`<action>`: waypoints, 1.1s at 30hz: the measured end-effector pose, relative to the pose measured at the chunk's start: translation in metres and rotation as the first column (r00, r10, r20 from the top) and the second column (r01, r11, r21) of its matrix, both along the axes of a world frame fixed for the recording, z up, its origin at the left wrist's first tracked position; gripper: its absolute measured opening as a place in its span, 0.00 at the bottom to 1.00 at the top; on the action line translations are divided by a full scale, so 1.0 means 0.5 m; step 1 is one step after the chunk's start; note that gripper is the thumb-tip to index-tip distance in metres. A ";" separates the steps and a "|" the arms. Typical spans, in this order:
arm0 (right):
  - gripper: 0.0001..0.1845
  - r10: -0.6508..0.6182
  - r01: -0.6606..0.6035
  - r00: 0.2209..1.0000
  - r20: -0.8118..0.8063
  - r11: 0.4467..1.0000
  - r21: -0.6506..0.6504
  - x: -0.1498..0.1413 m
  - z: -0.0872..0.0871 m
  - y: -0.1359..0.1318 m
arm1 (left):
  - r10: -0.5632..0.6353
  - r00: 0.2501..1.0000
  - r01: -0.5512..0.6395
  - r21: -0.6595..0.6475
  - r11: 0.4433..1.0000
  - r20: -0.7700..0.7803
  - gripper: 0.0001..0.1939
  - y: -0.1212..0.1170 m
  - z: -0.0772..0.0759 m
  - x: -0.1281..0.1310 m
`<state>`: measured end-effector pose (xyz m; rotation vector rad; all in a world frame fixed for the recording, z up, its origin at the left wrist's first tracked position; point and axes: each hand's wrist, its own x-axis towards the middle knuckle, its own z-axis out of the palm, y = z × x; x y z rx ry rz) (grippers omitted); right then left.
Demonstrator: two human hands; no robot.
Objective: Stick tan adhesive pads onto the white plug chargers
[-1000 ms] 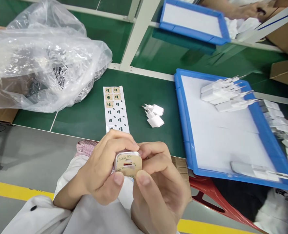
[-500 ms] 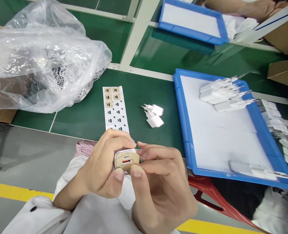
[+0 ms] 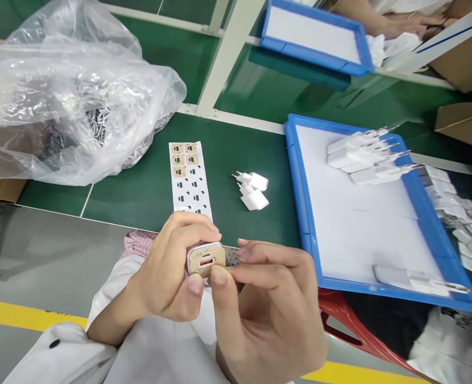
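The charger [image 3: 194, 254] is white, with rounded corners; its end face carries a tan printed sticker [image 3: 215, 256] around a red-lined port. It is at six o'clock, gripped by left hand [image 3: 167, 272]; right hand [image 3: 271, 309] pinches at the sticker's edge.

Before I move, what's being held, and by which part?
The left hand holds the charger by its sides, near the port end. The right hand touches the sticker at its lower right edge; its grip can't be told.
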<state>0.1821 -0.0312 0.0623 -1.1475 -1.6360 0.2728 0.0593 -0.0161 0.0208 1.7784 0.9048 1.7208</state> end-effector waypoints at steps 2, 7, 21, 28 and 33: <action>0.13 -0.023 0.023 0.999 -0.032 1.000 -0.001 0.005 -0.010 0.000 | -0.014 1.000 0.014 -0.011 1.000 0.027 0.20 0.001 -0.003 -0.001; 0.07 0.128 -0.154 0.980 -0.151 0.972 -0.176 0.018 -0.042 -0.001 | -0.111 0.981 0.128 -0.100 0.987 0.159 0.20 -0.004 -0.011 0.000; 0.14 0.246 -0.336 0.925 -0.288 0.885 -0.321 0.019 -0.049 -0.005 | -0.202 0.915 0.302 -0.261 0.917 0.349 0.27 -0.016 -0.001 -0.001; 0.09 0.214 -0.375 0.891 -0.400 0.844 -0.384 0.007 -0.044 0.014 | -0.201 0.940 0.261 -0.206 0.943 0.275 0.34 -0.008 -0.045 0.003; 0.13 0.152 -0.306 0.928 -0.340 0.832 -0.462 -0.010 -0.035 0.023 | -0.182 0.940 0.227 -0.131 0.965 0.287 0.34 0.000 -0.073 0.013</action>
